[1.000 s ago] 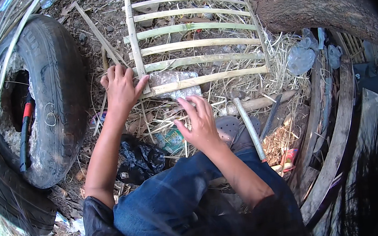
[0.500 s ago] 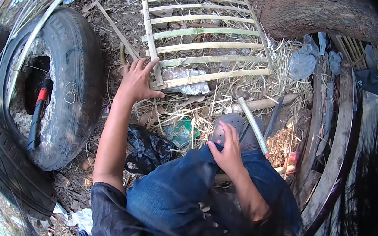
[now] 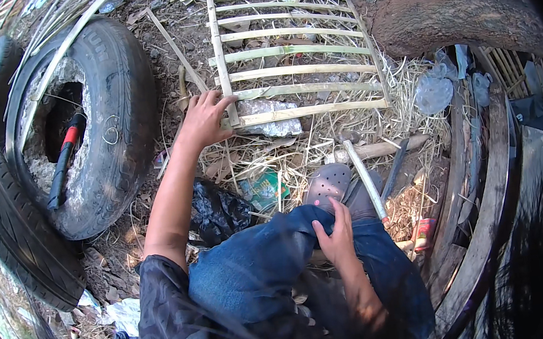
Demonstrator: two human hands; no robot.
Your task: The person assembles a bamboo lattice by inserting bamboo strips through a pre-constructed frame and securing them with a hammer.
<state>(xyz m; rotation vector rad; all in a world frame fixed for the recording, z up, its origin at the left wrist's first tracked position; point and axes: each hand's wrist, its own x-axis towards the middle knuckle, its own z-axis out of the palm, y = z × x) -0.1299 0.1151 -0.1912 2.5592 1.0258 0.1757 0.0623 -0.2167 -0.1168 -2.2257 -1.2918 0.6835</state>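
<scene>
Lattice [image 3: 291, 50] — near-left corner against left fingers [image 3: 225, 102], spread — right fingers [image 3: 342, 215] parted.

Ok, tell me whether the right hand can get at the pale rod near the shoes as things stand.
Probably yes: the right hand looks empty, the pale rod is close by on its right, and nothing visible covers the rod's upper part.
</scene>
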